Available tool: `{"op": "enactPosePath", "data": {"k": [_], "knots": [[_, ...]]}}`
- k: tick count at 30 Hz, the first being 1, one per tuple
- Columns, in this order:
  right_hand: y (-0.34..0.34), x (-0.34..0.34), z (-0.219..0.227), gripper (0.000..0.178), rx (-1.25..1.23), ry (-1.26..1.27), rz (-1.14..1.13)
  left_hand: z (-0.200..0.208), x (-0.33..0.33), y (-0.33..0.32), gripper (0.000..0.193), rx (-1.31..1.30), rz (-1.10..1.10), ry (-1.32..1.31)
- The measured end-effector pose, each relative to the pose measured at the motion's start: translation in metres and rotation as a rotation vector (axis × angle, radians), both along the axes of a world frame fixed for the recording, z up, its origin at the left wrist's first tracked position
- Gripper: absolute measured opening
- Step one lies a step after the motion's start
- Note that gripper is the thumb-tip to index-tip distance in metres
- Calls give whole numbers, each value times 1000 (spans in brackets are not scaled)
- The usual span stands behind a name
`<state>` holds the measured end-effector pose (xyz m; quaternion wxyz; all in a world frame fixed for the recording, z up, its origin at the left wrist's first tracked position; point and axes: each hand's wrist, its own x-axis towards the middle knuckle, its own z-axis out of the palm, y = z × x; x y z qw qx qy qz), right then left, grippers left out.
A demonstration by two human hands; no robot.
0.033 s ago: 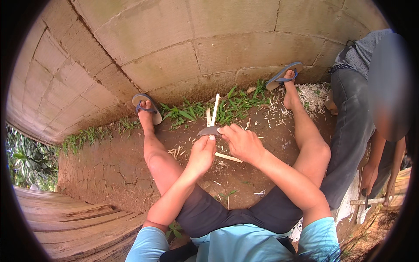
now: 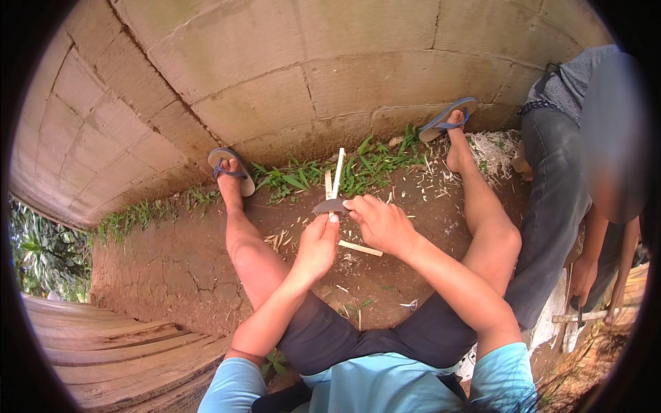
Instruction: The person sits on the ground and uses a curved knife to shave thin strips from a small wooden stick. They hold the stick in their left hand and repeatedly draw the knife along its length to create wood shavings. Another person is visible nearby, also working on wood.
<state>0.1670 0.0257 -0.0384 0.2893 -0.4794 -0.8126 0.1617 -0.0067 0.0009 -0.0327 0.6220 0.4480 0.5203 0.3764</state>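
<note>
Blade meets pale strip between two busy hands

Nearest are the wearer's turquoise shirt (image 2: 385,385) and dark shorts (image 2: 310,330). Beyond them, between the spread knees, the left hand (image 2: 317,242) pinches the lower end of a long pale strip (image 2: 338,173), thumb on top. The right hand (image 2: 383,224) is closed around the near end of a dark, curved blade (image 2: 329,206), whose handle its fingers hide. The blade lies across the strip just above the left thumb, and the strip points away towards the wall.

The step in hand looks to be shaving or trimming that strip. Another stroke would call for a firm pinch, a steady blade angle and the left thumb kept clear of the edge.

Against the earlier frame, little differs: the strip's far tip has swung slightly left, while both grips look the same.

A shorter pale piece (image 2: 328,180) shows beside the strip; whether it is held or grounded I cannot tell. Another loose strip (image 2: 360,248) lies below the right hand. Farther out come green plants (image 2: 365,168), scattered shavings (image 2: 496,148) and the block wall (image 2: 372,82). At right, a co-worker (image 2: 551,206) holds a stick.
</note>
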Motion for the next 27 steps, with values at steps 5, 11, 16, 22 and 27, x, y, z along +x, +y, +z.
{"op": "enactPosePath", "data": {"k": [5,11,16,22,27], "knots": [[4,-1,5,17,-34,49,9,-9,-5,-3,26,210,25,334],[10,-3,7,19,6,38,-42,14,6,-3,26,261,49,380],[-10,-5,29,19,10,-1,-70,14,7,-10,24,235,31,291],[-16,-5,33,24,123,-80,-28,6,-2,-4,22,194,-29,140],[-21,-6,38,27,72,-125,-25,9,-3,-3,23,173,-77,-74]]}}
